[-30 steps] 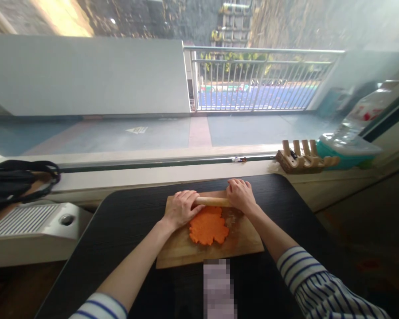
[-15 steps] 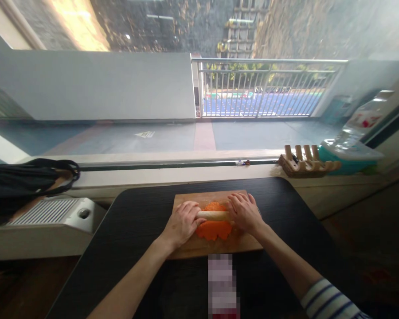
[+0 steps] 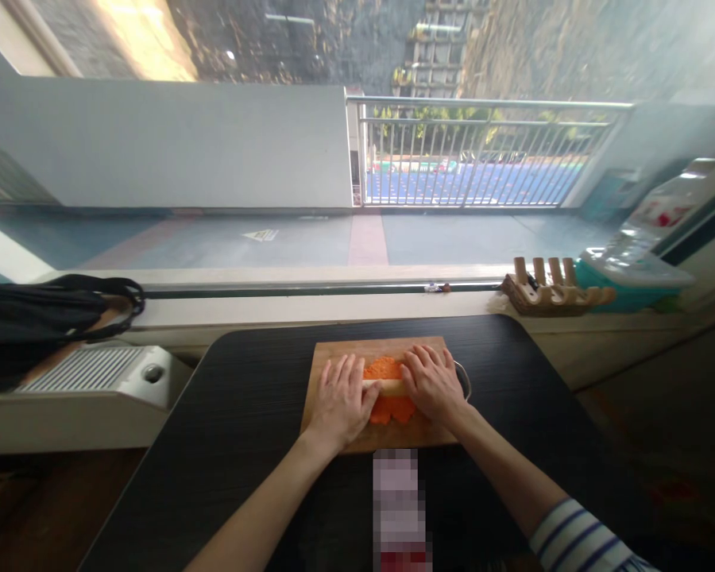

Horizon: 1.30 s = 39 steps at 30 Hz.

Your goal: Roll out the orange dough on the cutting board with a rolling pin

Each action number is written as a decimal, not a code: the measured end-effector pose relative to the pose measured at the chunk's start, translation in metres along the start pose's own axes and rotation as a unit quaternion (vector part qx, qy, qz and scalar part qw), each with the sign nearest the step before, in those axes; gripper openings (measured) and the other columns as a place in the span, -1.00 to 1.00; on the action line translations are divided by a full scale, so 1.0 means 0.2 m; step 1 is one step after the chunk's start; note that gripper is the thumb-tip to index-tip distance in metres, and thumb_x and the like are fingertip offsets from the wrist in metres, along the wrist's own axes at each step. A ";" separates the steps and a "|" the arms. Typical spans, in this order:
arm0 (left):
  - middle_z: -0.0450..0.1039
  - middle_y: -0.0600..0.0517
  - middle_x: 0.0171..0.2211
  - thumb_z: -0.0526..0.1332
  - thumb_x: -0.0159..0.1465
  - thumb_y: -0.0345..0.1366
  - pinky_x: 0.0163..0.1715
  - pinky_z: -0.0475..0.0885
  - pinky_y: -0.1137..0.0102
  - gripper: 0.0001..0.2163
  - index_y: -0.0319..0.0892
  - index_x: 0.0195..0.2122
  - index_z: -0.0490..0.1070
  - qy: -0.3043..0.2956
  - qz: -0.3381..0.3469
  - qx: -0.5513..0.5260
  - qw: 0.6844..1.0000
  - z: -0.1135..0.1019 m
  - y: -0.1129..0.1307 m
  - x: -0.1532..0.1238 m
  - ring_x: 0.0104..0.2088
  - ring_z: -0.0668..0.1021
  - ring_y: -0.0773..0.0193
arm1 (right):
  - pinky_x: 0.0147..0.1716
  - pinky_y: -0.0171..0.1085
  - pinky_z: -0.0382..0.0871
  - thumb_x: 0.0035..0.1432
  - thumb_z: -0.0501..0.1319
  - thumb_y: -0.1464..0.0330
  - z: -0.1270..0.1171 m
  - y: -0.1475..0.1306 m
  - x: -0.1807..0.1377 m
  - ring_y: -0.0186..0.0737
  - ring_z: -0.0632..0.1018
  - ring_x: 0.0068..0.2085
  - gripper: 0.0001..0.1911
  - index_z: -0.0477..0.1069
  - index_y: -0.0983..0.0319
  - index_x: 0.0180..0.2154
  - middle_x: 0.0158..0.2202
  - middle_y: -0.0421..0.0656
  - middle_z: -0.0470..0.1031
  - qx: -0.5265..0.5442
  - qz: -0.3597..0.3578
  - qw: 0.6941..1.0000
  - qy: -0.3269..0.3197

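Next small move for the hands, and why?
Probably roll the rolling pin slightly toward the person. It lies across the orange sheet, with the left hand and right hand over its ends, and the sheet's uneven near edge sticks out on that side, with bare board beyond it.

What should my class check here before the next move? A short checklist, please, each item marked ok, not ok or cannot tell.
1. Left hand on the pin: ok, over its left part, fingers extended.
2. Right hand on the pin: ok, over its right part.
3. Pin across the dough: ok, dough shows on its near and far sides.
4. Dough within the board's edges: ok where visible; the hands hide its sides.
5. Dough edge smooth: not ok, the near edge is notched.
6. Dough evenly thick: cannot tell from this one view.
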State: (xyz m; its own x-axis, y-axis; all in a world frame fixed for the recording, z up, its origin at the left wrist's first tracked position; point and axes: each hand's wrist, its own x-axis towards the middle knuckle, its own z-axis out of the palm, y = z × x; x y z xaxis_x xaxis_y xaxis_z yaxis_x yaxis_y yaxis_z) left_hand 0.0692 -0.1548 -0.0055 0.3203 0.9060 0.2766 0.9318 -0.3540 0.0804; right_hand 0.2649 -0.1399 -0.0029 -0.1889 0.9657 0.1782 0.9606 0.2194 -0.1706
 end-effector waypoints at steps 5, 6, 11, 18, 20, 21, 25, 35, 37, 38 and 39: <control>0.29 -0.25 0.19 -0.12 0.36 -0.01 0.21 0.16 0.00 -0.44 -0.35 0.16 0.30 -0.006 -0.025 0.011 1.000 0.04 0.00 0.05 0.21 0.31 -0.06 | 0.19 0.09 -0.06 0.34 -0.10 0.24 0.01 0.00 0.01 -0.08 0.30 0.19 -0.65 0.35 0.15 0.00 0.15 -0.06 0.37 -0.017 0.000 0.999 0.028; 0.30 -0.24 0.18 -0.12 0.36 -0.02 0.20 0.17 0.01 -0.44 -0.34 0.16 0.30 -0.007 -0.028 0.010 1.000 0.04 0.00 0.05 0.20 0.32 -0.05 | 0.19 0.08 -0.06 0.34 -0.09 0.24 0.01 0.00 0.01 -0.08 0.30 0.18 -0.65 0.35 0.16 0.01 0.15 -0.06 0.38 -0.017 0.003 0.999 0.029; 0.35 -0.24 0.14 -0.12 0.36 -0.04 0.19 0.18 0.04 -0.47 -0.33 0.13 0.34 0.002 -0.034 0.004 0.999 0.06 -0.01 0.11 0.17 0.36 -0.04 | 0.18 0.01 -0.04 0.33 -0.08 0.27 0.00 0.00 0.05 -0.10 0.33 0.14 -0.66 0.36 0.16 -0.01 0.12 -0.06 0.40 -0.012 0.013 0.999 0.032; 0.43 -0.22 0.07 -0.10 0.36 -0.08 0.16 0.20 0.07 -0.51 -0.30 0.09 0.38 0.026 -0.040 -0.006 0.999 0.09 -0.04 0.21 0.11 0.42 -0.02 | 0.16 -0.05 -0.02 0.32 -0.08 0.29 -0.01 0.01 0.11 -0.11 0.35 0.12 -0.68 0.36 0.18 -0.03 0.08 -0.06 0.43 -0.005 0.029 0.999 0.032; 0.44 -0.21 0.05 -0.10 0.36 -0.09 0.14 0.22 0.08 -0.52 -0.28 0.08 0.38 0.025 -0.046 -0.009 0.999 0.11 -0.05 0.24 0.10 0.43 -0.01 | 0.14 -0.05 0.00 0.31 -0.07 0.30 -0.01 0.02 0.14 -0.10 0.35 0.11 -0.67 0.36 0.19 -0.03 0.08 -0.04 0.43 -0.005 0.035 0.999 0.030; 0.45 -0.20 0.05 -0.10 0.36 -0.09 0.14 0.22 0.09 -0.53 -0.27 0.08 0.39 0.023 -0.051 -0.011 0.998 0.11 -0.05 0.26 0.09 0.43 0.00 | 0.14 -0.04 0.01 0.31 -0.07 0.31 -0.01 0.02 0.15 -0.09 0.35 0.11 -0.67 0.36 0.19 -0.03 0.08 -0.04 0.43 -0.005 0.038 0.999 0.029; 0.43 -0.19 0.07 -0.11 0.36 -0.10 0.13 0.23 0.08 -0.53 -0.26 0.09 0.38 0.023 -0.067 -0.017 0.997 0.13 -0.06 0.31 0.11 0.42 0.01 | 0.14 0.02 0.00 0.30 -0.07 0.31 0.00 0.04 0.21 -0.07 0.34 0.13 -0.67 0.36 0.20 -0.02 0.12 -0.02 0.40 -0.002 0.047 0.998 0.029; 0.46 -0.17 0.03 -0.11 0.36 -0.08 0.07 0.26 0.12 -0.53 -0.25 0.07 0.38 0.043 -0.075 -0.026 0.996 0.15 -0.07 0.38 0.07 0.44 0.03 | 0.14 0.03 -0.02 0.30 -0.05 0.34 0.00 0.06 0.27 -0.09 0.35 0.11 -0.71 0.37 0.19 -0.07 0.07 -0.04 0.44 0.013 0.054 0.998 0.035; 0.47 -0.16 0.03 -0.11 0.36 -0.08 0.06 0.27 0.15 -0.54 -0.24 0.06 0.38 0.042 -0.075 -0.025 0.996 0.15 -0.07 0.38 0.06 0.45 0.05 | 0.14 0.04 -0.02 0.30 -0.06 0.35 0.00 0.06 0.28 -0.08 0.35 0.11 -0.71 0.37 0.19 -0.08 0.05 -0.03 0.45 0.015 0.055 0.998 0.035; 0.47 -0.15 0.02 -0.11 0.36 -0.08 0.05 0.27 0.16 -0.54 -0.23 0.06 0.38 0.041 -0.075 -0.026 0.996 0.15 -0.07 0.39 0.06 0.45 0.06 | 0.13 0.03 -0.02 0.30 -0.06 0.35 0.00 0.06 0.29 -0.08 0.35 0.10 -0.71 0.37 0.19 -0.08 0.04 -0.02 0.46 0.015 0.056 0.998 0.034; 0.47 -0.14 0.02 -0.11 0.36 -0.08 0.05 0.27 0.17 -0.55 -0.23 0.05 0.38 0.041 -0.077 -0.028 0.996 0.15 -0.07 0.39 0.05 0.45 0.07 | 0.13 0.03 -0.02 0.30 -0.06 0.35 0.00 0.07 0.29 -0.08 0.36 0.09 -0.71 0.37 0.19 -0.09 0.03 -0.02 0.46 0.015 0.057 0.998 0.032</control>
State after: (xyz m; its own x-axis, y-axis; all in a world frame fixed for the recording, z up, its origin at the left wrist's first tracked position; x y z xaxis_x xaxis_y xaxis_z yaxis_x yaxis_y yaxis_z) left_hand 0.0863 -0.0721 -0.0132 0.1580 0.9290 0.3348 0.9568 -0.2278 0.1805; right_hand 0.2666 -0.0808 0.0058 -0.0638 0.9739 0.2180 0.9685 0.1131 -0.2220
